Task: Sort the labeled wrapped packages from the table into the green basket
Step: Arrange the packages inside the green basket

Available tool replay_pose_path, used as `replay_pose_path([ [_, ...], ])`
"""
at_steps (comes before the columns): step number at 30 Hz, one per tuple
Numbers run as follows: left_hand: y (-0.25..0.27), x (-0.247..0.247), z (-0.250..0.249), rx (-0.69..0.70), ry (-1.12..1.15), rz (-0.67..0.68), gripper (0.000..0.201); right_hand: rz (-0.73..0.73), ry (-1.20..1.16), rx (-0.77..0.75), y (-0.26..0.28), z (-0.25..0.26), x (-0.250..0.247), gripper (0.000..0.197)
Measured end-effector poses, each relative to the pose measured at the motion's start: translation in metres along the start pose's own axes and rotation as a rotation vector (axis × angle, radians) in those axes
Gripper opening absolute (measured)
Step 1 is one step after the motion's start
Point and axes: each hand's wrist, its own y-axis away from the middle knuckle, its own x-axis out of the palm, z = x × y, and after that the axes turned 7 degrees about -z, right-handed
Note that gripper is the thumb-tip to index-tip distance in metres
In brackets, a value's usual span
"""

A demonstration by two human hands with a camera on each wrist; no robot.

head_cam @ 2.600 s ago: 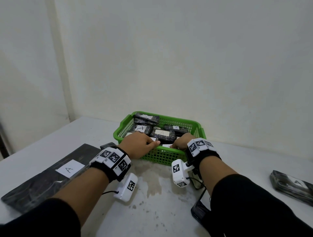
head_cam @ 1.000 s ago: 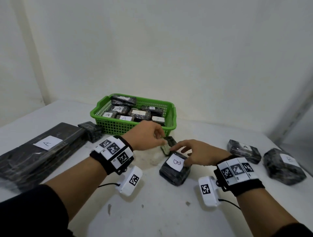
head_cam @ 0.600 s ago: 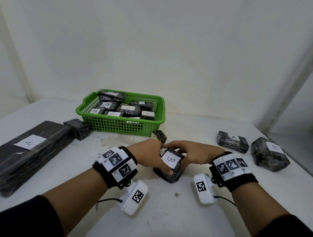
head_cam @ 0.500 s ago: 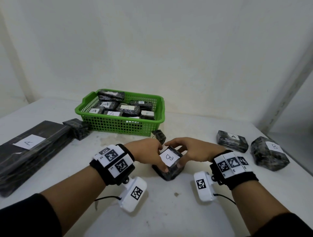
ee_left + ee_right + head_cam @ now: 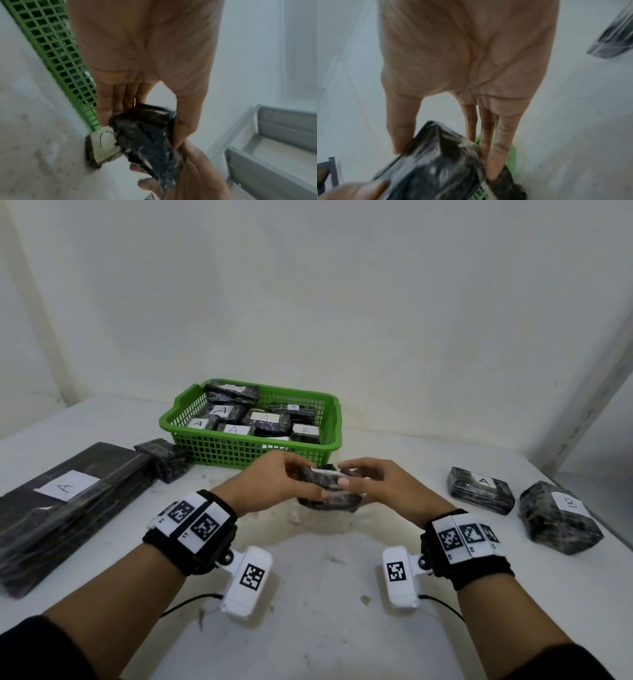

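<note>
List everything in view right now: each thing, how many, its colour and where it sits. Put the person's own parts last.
green basket: one, green, far middle of the table, holding at least seven black wrapped packages, most labelled A, one B.
held package: one, black with a white label, raised above the table in front of the basket, between both hands.
small package: one, black with a white label, on the table at the basket's near wall, behind the hands.
long package: one, black, label A, left on the table.
small unlabelled package: one, black, left of the basket.
A package: one, black, right.
B package: one, black, far right.
table: one, white.
left hand: grips the held package.
right hand: grips the held package.
</note>
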Motion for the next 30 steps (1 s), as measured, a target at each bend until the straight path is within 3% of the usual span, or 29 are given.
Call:
replay_pose_path([
  [4,0.0,-0.022,0.002,0.043,0.167,-0.089,0.032,-0.067,-0.098,-0.09,-0.009,0.015,0.024,0.065],
  [8,0.003,-0.029,0.012,0.053,0.313,-0.08,0.055,-0.241,-0.218,-0.143,-0.02,0.025,0.053,0.05],
  [10,0.003,-0.029,0.02,0.057,0.353,-0.11,0.052,-0.293,-0.257,-0.151,-0.027,0.025,0.065,0.05],
  [13,0.001,-0.035,0.035,0.069,0.389,-0.218,0.043,-0.243,-0.312,-0.123,-0.033,0.022,0.078,0.048],
  [16,0.0,-0.044,0.044,0.061,0.457,-0.226,0.041,-0.151,-0.334,-0.113,-0.037,0.013,0.081,0.035],
  [19,0.0,-0.043,0.051,0.059,0.477,-0.154,0.046,-0.144,-0.341,-0.122,-0.034,0.01,0.078,0.037],
  [22,-0.002,-0.039,0.051,0.071,0.487,-0.18,0.048,-0.193,-0.328,-0.108,-0.032,0.01,0.079,0.038],
  [26,0.0,-0.035,0.052,0.071,0.454,-0.175,0.042,-0.181,-0.377,-0.084,-0.03,0.01,0.086,0.072],
  [30,0.0,-0.03,0.054,0.042,0.519,-0.136,0.047,-0.233,-0.364,-0.068,-0.031,0.009,0.087,0.069],
])
